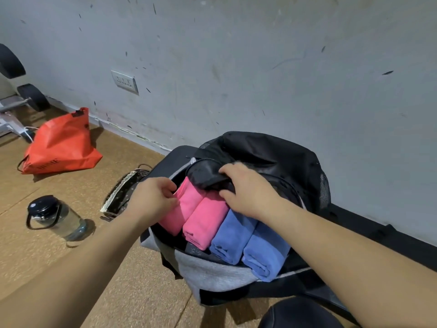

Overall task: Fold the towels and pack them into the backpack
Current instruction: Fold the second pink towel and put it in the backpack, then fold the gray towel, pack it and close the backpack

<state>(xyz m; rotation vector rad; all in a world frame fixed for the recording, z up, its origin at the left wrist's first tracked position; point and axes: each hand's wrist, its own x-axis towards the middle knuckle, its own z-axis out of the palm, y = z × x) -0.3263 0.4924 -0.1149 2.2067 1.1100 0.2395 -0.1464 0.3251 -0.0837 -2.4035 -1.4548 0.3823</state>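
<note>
Backpack (pixel 212 275): on the floor (pixel 123 294) before you, against the wall (pixel 236 55).
Towels (pixel 227 228): four rolls side by side in the backpack's mouth.
Your left grip (pixel 151 197): at the leftmost roll.
Your right grip (pixel 248 188): on the flap (pixel 208 174) behind the rolls.
Bottle (pixel 56 218): lying on the floor, left of the backpack.
Bag (pixel 61 143): far left, near the wall.
Socket (pixel 124 81): on the wall, above the bag, to its right.
</note>
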